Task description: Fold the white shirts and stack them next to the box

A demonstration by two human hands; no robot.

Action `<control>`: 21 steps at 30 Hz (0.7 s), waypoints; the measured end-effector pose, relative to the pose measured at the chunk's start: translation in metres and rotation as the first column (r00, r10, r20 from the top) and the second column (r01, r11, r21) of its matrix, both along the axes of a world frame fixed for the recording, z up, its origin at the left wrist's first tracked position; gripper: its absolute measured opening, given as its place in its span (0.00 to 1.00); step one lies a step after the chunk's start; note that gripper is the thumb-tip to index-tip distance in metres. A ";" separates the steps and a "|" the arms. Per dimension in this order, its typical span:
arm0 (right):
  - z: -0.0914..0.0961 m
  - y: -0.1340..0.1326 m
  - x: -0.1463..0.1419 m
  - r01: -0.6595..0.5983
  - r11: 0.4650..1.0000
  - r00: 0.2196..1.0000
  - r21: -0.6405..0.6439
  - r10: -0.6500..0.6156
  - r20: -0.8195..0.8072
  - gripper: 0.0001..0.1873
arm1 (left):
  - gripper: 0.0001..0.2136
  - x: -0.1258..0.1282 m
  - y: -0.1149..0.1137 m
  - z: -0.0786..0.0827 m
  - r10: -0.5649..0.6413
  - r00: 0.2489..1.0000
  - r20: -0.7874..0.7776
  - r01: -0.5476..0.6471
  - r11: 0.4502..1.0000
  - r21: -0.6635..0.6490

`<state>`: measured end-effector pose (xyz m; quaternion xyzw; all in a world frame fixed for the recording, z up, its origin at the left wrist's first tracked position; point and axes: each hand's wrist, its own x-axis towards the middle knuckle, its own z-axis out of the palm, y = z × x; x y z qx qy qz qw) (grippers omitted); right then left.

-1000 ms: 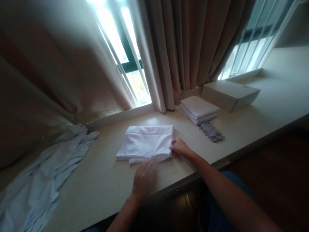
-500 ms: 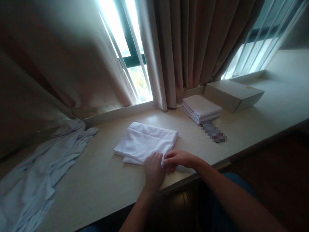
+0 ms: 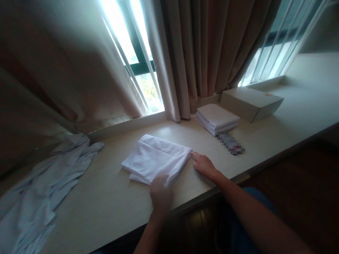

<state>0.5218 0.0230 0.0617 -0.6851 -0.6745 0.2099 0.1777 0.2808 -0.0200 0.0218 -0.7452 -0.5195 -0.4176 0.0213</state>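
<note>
A folded white cloth (image 3: 155, 158) lies on the pale wooden counter (image 3: 111, 197) in front of me. My left hand (image 3: 161, 194) rests on its near corner, fingers smeared by motion. My right hand (image 3: 202, 164) lies flat on the counter at the cloth's right edge, fingertips touching the corner, fingers stretched out.
A stack of folded white cloths (image 3: 217, 119) sits at the back right, beside a closed beige box (image 3: 251, 102). A small flat packet (image 3: 231, 144) lies in front of the stack. A crumpled pale blue sheet (image 3: 45, 187) spreads over the left. Curtains (image 3: 201, 49) hang behind.
Both hands pinched the cloth's near right corner half a second ago. Now they have parted: the right slid to the right edge, the left stayed at the near corner.
</note>
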 end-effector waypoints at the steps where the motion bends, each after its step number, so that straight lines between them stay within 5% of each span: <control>1: -0.001 0.000 0.001 -0.010 1.000 1.000 -0.008 0.010 0.007 0.28 | 0.08 0.000 0.000 0.000 0.008 1.000 0.024 -0.008 1.000 -0.016; 10: -0.002 -0.012 -0.007 -0.274 0.962 0.960 0.001 0.274 0.065 0.26 | 0.07 -0.014 -0.013 -0.001 0.054 0.993 0.109 -0.040 0.991 -0.126; 16: 0.002 -0.016 -0.012 -0.081 0.997 0.931 -0.008 0.078 0.357 0.20 | 0.06 -0.035 -0.023 -0.007 0.072 0.997 0.004 -0.072 0.994 -0.078; 21: 0.005 -0.027 -0.027 -0.237 0.964 0.897 0.118 0.170 0.409 0.12 | 0.08 -0.063 -0.027 -0.008 0.233 0.965 -0.120 -0.236 0.972 -0.015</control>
